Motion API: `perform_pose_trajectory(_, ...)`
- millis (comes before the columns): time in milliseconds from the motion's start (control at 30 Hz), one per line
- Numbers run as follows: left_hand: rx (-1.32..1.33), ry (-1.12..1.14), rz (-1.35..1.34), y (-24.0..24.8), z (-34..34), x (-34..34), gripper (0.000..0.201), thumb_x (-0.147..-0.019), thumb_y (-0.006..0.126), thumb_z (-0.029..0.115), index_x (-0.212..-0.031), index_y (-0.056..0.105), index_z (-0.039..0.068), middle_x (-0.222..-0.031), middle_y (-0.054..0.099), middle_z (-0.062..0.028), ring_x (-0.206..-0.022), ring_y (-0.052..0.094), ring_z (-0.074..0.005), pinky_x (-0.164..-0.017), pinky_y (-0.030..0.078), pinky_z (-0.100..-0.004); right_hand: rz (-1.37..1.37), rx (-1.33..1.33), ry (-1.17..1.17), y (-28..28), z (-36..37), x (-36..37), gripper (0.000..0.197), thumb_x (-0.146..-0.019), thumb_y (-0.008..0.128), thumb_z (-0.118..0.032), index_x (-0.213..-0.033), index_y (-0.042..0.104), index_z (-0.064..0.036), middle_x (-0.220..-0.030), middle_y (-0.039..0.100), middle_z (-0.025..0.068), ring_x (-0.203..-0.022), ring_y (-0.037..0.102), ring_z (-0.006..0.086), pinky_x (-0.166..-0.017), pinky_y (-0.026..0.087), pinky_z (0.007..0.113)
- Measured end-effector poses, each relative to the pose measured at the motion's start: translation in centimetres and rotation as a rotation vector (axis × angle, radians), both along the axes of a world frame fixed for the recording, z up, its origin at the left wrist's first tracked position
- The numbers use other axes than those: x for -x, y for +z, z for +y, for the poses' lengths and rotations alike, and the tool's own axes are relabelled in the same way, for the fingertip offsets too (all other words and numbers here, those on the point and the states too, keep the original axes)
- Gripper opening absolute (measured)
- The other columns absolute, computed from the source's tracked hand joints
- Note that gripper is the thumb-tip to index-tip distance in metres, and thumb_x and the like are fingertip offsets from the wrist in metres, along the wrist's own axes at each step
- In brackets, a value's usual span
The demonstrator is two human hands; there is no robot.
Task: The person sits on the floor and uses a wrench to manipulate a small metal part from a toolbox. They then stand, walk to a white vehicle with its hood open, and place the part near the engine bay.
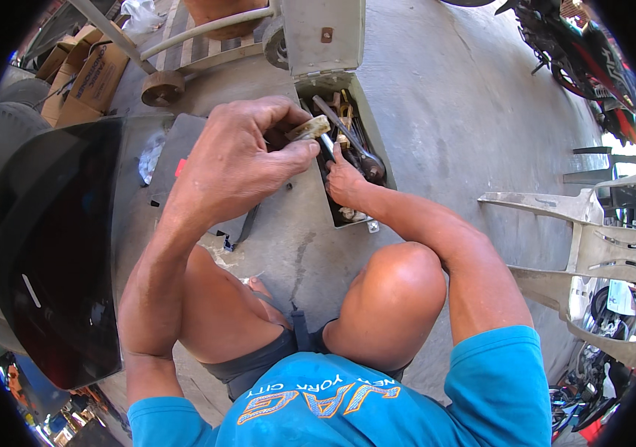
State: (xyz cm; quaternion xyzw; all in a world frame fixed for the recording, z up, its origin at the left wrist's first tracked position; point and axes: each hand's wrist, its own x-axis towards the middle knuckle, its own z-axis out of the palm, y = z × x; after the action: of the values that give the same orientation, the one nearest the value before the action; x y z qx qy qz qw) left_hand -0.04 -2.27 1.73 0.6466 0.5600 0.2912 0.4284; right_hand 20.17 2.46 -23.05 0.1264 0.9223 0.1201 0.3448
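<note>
Head camera view: a pale, grimy piece is held by the left hand, above the far left edge of an open metal toolbox. It is pinched between thumb and forefinger, with the hand partly closed and the other fingers curled behind; the near end is perhaps gripped so that the far end is left free. The piece's long axis is slanted, running from the pinch outward to the right, with its free end pointed over the box and a little away from the body.

Below that end, a shiny rod is seen sloping down toward the right hand; whether the two are joined cannot be told. The right hand is lowered into the box, with its forefinger extended to the rod and the rest loosely bent; whether the rod is fully gripped is not shown. It is probably placed there to steady the rod.

The lid is thrown back, likely so that the contents can be reached. Beside the right hand, a long-handled tool is laid diagonally across the clutter.
</note>
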Motion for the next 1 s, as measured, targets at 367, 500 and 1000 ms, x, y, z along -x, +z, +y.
perform_pose_trajectory(367,0.026,-0.031,0.057,-0.6,0.6,0.1,0.025,-0.087,0.073,0.013,-0.104,0.070,-0.006,-0.085,0.068,-0.0030,-0.078,0.057,-0.0070,-0.073,0.050,-0.0266,-0.004,0.042,0.006,-0.6,0.8,-0.4,0.028,-0.097,0.052,-0.027,-0.106,0.077,-0.0186,-0.109,0.074,-0.0007,-0.116,0.058,0.0249,-0.110,0.020,0.076)
perform_pose_trajectory(500,0.037,-0.031,0.082,-0.8,0.6,-0.3,0.025,-0.087,0.073,0.013,-0.104,0.070,-0.005,-0.084,0.068,-0.0025,-0.078,0.056,-0.0071,-0.073,0.050,-0.0269,0.068,0.084,-0.118,0.3,0.7,-2.1,0.027,-0.096,0.053,-0.027,-0.103,0.078,-0.0192,-0.104,0.073,-0.0021,-0.115,0.056,0.0214,-0.110,0.025,0.073)
perform_pose_trajectory(1000,0.048,-0.044,0.027,-0.6,1.4,-2.0,0.026,-0.088,0.073,0.014,-0.105,0.071,-0.005,-0.085,0.067,-0.0019,-0.079,0.057,-0.0068,-0.073,0.050,-0.0258,0.318,0.124,0.077,-0.3,0.4,-4.6,0.023,-0.091,0.056,-0.025,-0.085,0.077,-0.0193,-0.084,0.071,-0.0028,-0.103,0.060,0.0196,-0.110,0.025,0.059)
